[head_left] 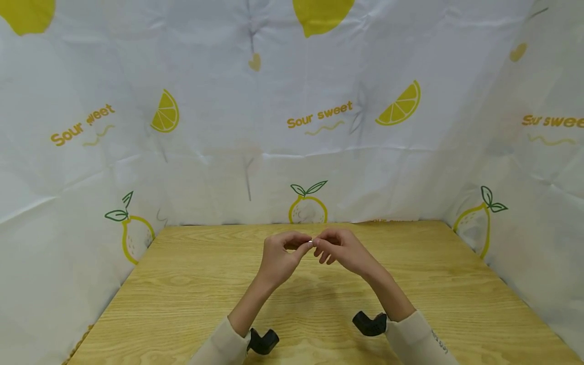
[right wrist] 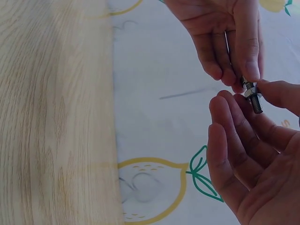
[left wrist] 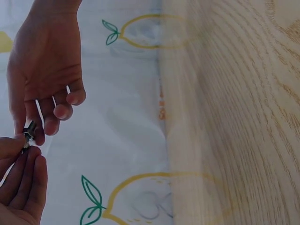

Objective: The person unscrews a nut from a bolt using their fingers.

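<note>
Metal bolt (right wrist: 257, 105) with a nut (right wrist: 251, 91) on it, pinched by both the left hand (head_left: 279, 257) and right hand (head_left: 345, 252), up over the desk (head_left: 182, 294). I'd hold one end steady and twist gently so the threads don't bind.

Between the left hand (head_left: 279, 257) and right hand (head_left: 345, 252) we see a dark-grey bolt (right wrist: 256, 104) with a silvery nut (right wrist: 251, 91); beneath them, a yellow-brown, wavy-grained tabletop (head_left: 196, 289). Beyond them we note white cloth (head_left: 214, 101) printed with yellow lemons (head_left: 323, 15), green leaves (head_left: 316, 187) and orange lettering (head_left: 319, 115).
</note>
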Available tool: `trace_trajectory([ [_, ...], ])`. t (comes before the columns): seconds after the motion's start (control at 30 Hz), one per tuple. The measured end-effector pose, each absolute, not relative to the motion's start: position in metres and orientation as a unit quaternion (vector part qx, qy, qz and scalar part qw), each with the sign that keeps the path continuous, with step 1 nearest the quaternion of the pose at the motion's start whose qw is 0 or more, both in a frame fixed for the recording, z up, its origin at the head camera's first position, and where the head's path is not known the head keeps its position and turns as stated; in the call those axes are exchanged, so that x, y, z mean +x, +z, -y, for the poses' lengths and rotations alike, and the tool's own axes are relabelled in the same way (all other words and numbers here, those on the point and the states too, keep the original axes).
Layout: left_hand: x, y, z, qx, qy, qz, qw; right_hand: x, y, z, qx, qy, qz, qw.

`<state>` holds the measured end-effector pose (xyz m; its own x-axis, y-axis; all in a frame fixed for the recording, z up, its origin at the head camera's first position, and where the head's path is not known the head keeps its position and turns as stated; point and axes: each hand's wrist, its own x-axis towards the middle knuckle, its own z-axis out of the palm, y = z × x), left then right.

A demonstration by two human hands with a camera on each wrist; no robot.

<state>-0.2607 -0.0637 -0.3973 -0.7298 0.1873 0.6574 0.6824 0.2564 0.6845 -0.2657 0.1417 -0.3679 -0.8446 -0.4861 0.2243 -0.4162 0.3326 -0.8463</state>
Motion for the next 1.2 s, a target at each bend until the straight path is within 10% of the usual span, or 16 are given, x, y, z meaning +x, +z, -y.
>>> trace_trajectory([
  [1.2, -0.2592, -0.3957, 0.0647, -0.285, -0.539, 0.76, 0.227, -0.2672, -0.3714, -0.1408, -0.28, -0.523, -0.805, 0.028],
])
